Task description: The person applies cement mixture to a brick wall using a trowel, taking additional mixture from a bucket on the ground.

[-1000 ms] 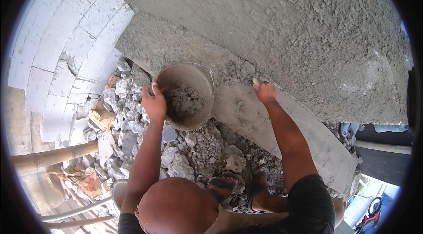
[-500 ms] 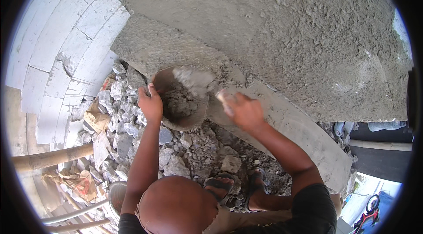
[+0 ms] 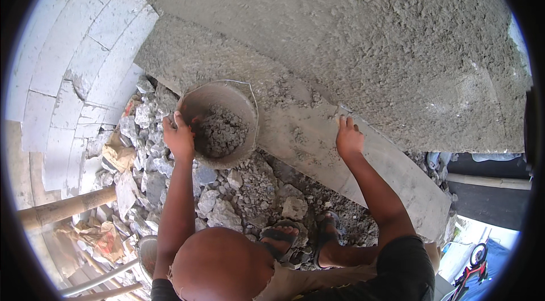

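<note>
Closest to the camera, down around 6 to 7 o'clock, there's what looks like a round bare knee (image 3: 221, 267) poking out of frayed tan trousers, plus a short black fabric sleeve (image 3: 406, 267) at about 5. A pair of dark strappy sandals (image 3: 280, 235) sits just past that at 6, on broken grey stone rubble (image 3: 218, 213) that spreads round to 9.

Now the good bit. The left grip (image 3: 180, 141), over at 9 o'clock, is clamped on the near-left rim of a round, mortar-smeared grey bucket (image 3: 245, 145). The bucket sits at that grip's 3 o'clock, touching it, thin wire handle (image 3: 254, 94) on the far side. Inside is a heap of lumpy grey mortar (image 3: 225, 132), not touched by either grip.

The right grip (image 3: 349, 137), at 3 o'clock, is well apart from the bucket, which is off at its 9. Its fingers are curled round a small pale handle (image 3: 341, 112); can't make out the rest of that tool. Below it, a long smooth grey slab (image 3: 423, 196) runs toward 4.

Farther out: rough grey plaster (image 3: 363, 40) from 11 to 2, white blockwork (image 3: 62, 68) at 10, and a red-and-black bike (image 3: 477, 267) at 4.
</note>
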The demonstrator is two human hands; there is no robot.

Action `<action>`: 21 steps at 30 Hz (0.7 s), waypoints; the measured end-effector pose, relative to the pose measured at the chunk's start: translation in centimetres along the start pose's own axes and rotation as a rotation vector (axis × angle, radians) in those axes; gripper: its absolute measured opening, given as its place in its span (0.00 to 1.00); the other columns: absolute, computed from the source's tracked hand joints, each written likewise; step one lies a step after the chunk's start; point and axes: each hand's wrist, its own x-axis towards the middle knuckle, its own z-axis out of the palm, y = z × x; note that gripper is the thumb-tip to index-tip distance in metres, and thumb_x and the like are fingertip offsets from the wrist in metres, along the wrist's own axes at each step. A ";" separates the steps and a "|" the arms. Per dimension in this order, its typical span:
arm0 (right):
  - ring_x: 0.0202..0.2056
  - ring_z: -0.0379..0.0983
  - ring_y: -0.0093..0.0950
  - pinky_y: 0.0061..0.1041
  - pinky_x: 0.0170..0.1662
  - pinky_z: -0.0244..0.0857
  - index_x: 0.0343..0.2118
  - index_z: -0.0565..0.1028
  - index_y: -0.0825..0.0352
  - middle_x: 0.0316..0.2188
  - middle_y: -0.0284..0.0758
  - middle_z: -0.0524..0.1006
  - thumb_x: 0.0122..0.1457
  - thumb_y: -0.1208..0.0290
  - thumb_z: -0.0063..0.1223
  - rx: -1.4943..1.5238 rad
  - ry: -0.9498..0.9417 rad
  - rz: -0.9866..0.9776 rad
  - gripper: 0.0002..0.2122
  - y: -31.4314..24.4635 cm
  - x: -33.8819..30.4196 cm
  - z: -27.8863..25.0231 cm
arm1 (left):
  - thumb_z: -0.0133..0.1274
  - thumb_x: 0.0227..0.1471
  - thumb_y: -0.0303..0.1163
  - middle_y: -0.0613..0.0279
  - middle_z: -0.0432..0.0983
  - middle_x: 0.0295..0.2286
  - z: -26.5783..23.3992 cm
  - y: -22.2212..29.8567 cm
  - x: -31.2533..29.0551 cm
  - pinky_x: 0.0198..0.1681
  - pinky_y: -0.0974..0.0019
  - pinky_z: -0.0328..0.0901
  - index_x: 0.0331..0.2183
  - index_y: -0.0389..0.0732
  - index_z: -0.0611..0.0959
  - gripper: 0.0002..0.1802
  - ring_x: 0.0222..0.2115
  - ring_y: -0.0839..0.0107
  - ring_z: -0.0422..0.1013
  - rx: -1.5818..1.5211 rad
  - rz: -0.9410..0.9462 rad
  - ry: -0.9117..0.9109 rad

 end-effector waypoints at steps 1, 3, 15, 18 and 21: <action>0.40 0.72 0.37 0.34 0.36 0.71 0.57 0.62 0.62 0.44 0.39 0.68 0.56 0.72 0.44 -0.100 0.015 -0.019 0.23 0.4 0.2 1.0 | 0.48 0.58 0.41 0.58 0.72 0.22 -0.1 0.1 0.0 0.16 0.70 0.65 0.33 0.34 0.72 0.17 0.16 0.74 0.68 0.002 -0.003 -0.008; 0.41 0.72 0.37 0.34 0.37 0.71 0.58 0.61 0.62 0.44 0.39 0.68 0.57 0.71 0.44 -0.112 0.016 -0.019 0.24 0.6 1.3 2.6 | 0.48 0.57 0.41 0.58 0.72 0.22 -0.3 -0.3 0.2 0.16 0.70 0.65 0.33 0.34 0.72 0.17 0.17 0.74 0.68 0.012 0.012 -0.003; 0.42 0.73 0.40 0.37 0.41 0.71 0.60 0.57 0.59 0.45 0.44 0.69 0.59 0.67 0.41 0.054 -0.130 -0.039 0.25 -0.7 5.9 7.4 | 0.48 0.57 0.42 0.56 0.73 0.22 -0.2 -1.2 0.3 0.23 0.63 0.65 0.31 0.33 0.73 0.18 0.19 0.69 0.69 0.079 0.075 0.037; 0.40 0.74 0.40 0.38 0.41 0.71 0.60 0.58 0.57 0.44 0.44 0.70 0.59 0.66 0.42 0.103 -0.165 -0.083 0.24 -1.2 4.4 6.4 | 0.48 0.57 0.41 0.56 0.72 0.21 -0.1 0.0 -0.1 0.26 0.61 0.64 0.30 0.33 0.73 0.18 0.20 0.67 0.69 0.063 0.068 0.028; 0.39 0.75 0.40 0.38 0.40 0.71 0.59 0.60 0.56 0.43 0.44 0.70 0.58 0.65 0.43 0.055 -0.194 -0.227 0.24 -1.9 2.6 4.0 | 0.48 0.58 0.40 0.57 0.72 0.20 -0.1 0.0 -0.1 0.24 0.62 0.64 0.29 0.34 0.73 0.17 0.19 0.69 0.68 0.083 0.077 0.040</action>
